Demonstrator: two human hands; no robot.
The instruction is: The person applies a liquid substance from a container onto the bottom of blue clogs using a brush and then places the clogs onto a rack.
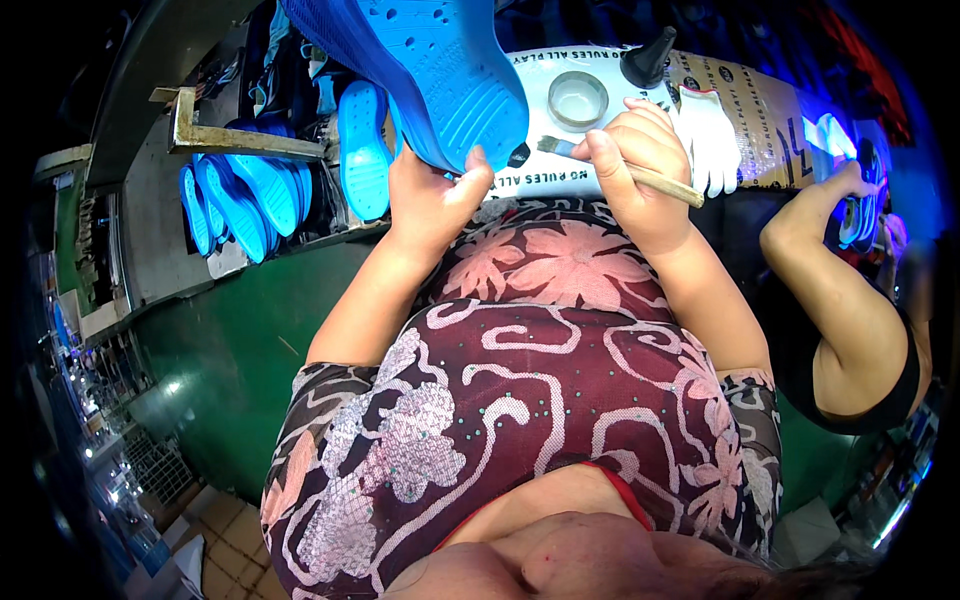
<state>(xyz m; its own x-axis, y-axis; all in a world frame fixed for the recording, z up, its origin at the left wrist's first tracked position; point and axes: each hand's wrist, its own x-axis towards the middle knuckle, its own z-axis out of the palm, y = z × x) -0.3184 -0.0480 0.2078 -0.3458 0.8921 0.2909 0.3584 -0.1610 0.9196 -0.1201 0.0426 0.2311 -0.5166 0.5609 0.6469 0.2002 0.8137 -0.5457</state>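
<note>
A large blue shoe sole [445, 75], with molded grooves and small holes, is raised above the workbench at the upper middle. My left hand [428, 195] is closed around its near end, with the thumb on its upper face. To the right of the sole, my right hand [645, 165] grips a paintbrush [662, 184] by its wooden handle. The brush's bristles point left toward the sole and stand apart from it. A round translucent bowl [578, 103] sits just beyond the brush on the white bench covering [530, 75].
A black cone-shaped object [650, 60] stands behind a white glove [708, 140] on the right. More blue soles [265, 190] lie at the left, one [363, 150] nearer the bench, below a metal bracket [240, 142]. At far right, a co-worker's arm [835, 270] reaches toward lit shoe parts.
</note>
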